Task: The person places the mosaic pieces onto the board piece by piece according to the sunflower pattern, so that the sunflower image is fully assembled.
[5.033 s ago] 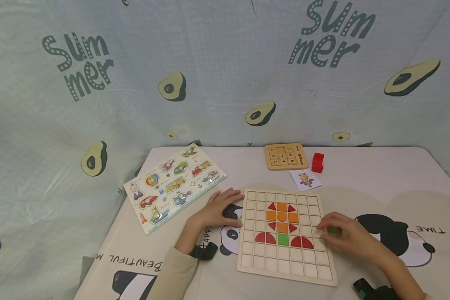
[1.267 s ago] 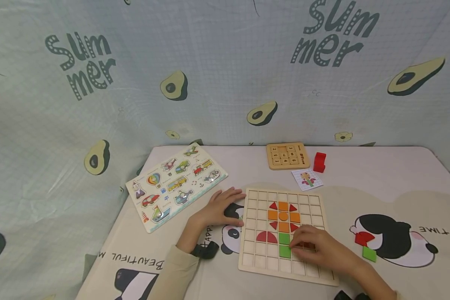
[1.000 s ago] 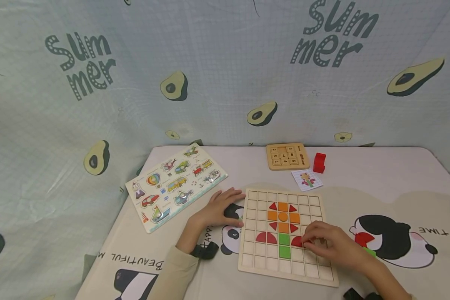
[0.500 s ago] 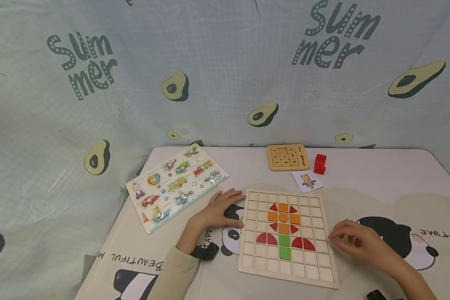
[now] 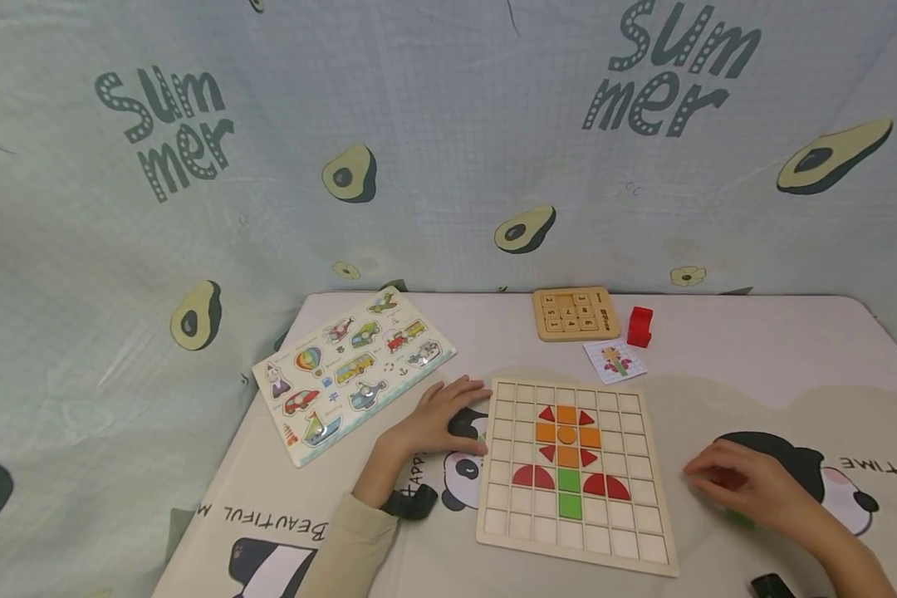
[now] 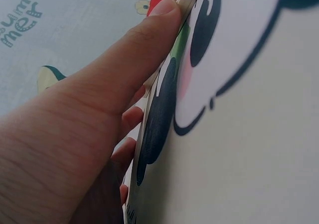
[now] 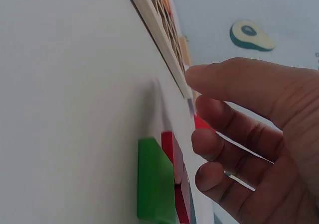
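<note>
A wooden grid board (image 5: pixel 596 541) lies on the table, bearing orange squares with an orange disc, red triangles, red quarter circles and two green squares (image 5: pixel 570 506). My left hand (image 5: pixel 433 419) rests along its left edge, thumb and fingertips touching the rim and the fingers spread. To the right of the board, my right hand (image 5: pixel 755 490) hovers with fingers loosely bent and thumb apart. In the right wrist view nothing is between those fingers. Below them lie a loose green block (image 7: pixel 154 179) and red pieces (image 7: pixel 172 154), mostly hidden by the hand in the head view.
Behind the board lie a pattern card (image 5: pixel 615 360), a wooden number puzzle (image 5: pixel 576 314) and a red block (image 5: pixel 639 327). A vehicle picture board (image 5: pixel 353 374) lies at the left. A printed curtain (image 5: pixel 433 124) hangs behind the table.
A second green square now sits in the board below the first. My right hand has touched the right-hand red pieces, then moved right, off the board. The left hand stays put.
</note>
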The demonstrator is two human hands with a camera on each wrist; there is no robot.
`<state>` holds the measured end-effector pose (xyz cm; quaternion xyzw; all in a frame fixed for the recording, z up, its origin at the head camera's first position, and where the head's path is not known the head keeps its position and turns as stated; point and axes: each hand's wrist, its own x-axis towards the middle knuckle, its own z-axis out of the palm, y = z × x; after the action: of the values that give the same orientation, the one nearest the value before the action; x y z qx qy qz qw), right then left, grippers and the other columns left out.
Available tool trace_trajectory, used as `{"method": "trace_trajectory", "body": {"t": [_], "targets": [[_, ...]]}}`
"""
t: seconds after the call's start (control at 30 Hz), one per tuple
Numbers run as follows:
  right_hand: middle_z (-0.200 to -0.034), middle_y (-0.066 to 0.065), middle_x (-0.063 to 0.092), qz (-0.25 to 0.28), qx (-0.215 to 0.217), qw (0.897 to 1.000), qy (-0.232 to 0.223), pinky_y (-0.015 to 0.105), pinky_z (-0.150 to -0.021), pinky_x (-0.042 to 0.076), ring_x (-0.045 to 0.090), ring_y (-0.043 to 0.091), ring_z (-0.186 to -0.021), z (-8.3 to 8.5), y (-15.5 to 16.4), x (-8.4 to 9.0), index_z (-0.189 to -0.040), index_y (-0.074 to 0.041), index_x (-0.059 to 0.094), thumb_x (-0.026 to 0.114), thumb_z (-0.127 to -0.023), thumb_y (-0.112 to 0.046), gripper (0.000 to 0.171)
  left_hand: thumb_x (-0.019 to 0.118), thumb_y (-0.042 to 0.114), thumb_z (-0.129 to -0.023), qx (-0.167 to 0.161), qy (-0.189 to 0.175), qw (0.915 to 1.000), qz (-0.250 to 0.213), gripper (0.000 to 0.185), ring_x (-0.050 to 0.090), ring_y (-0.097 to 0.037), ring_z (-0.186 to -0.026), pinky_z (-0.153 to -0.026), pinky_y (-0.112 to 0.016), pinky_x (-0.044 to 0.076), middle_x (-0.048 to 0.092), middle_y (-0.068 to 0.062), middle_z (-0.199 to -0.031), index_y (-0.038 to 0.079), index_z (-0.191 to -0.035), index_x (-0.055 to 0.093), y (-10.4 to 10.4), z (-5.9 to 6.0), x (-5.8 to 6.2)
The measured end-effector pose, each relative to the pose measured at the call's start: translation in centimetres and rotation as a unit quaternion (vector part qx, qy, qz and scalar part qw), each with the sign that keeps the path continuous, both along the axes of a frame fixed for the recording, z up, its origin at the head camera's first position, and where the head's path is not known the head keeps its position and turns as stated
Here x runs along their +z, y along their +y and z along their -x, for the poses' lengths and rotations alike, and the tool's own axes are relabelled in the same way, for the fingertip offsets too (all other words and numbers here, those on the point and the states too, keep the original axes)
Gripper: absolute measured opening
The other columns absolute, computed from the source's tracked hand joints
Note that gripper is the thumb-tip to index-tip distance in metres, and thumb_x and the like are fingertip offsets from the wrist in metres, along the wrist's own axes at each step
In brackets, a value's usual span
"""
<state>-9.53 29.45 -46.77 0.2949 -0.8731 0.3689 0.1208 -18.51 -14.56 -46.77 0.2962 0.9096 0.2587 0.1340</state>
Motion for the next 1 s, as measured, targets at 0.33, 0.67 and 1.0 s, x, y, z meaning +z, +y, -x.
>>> {"method": "trace_trajectory", "body": {"t": [0.33,0.67,1.0], "targets": [[-0.083,-0.016,0.057,-0.025,-0.044,0.998,-0.023,0.013,-0.051,0.037,0.045,-0.002,-0.064,-0.2,1.4,-0.3,-0.084,-0.013,0.070,0.082,-0.059,0.014,0.038,0.076,0.048,-0.080,-0.001,-0.001,1.0000,0.000,0.082,0.015,-0.023,-0.150,-0.122,-0.047,0.004,0.030,-0.001,-0.158,0.022,-0.149,0.040,0.0,0.0,0.0],[-0.078,-0.017,0.054,-0.047,-0.046,0.997,-0.030,0.013,-0.052,0.035,0.043,-0.002,-0.064,-0.2,1.4,-0.1,-0.084,-0.012,0.068,0.085,-0.056,0.010,0.039,0.077,0.047,-0.080,-0.001,-0.004,1.0000,-0.001,0.082,0.016,-0.024,-0.150,-0.121,-0.048,0.004,0.031,-0.002,-0.158,0.021,-0.149,0.040,0.0,0.1,0.1],[-0.076,-0.017,0.051,-0.062,-0.043,0.995,-0.065,0.010,-0.054,0.038,0.042,-0.002,-0.065,-0.6,1.6,0.2,-0.085,-0.010,0.067,0.085,-0.059,0.009,0.036,0.077,0.046,-0.080,-0.002,-0.005,1.0000,-0.004,0.082,0.016,-0.024,-0.150,-0.121,-0.048,0.004,0.031,-0.003,-0.157,0.020,-0.149,0.041,-0.1,0.1,0.0]]}}
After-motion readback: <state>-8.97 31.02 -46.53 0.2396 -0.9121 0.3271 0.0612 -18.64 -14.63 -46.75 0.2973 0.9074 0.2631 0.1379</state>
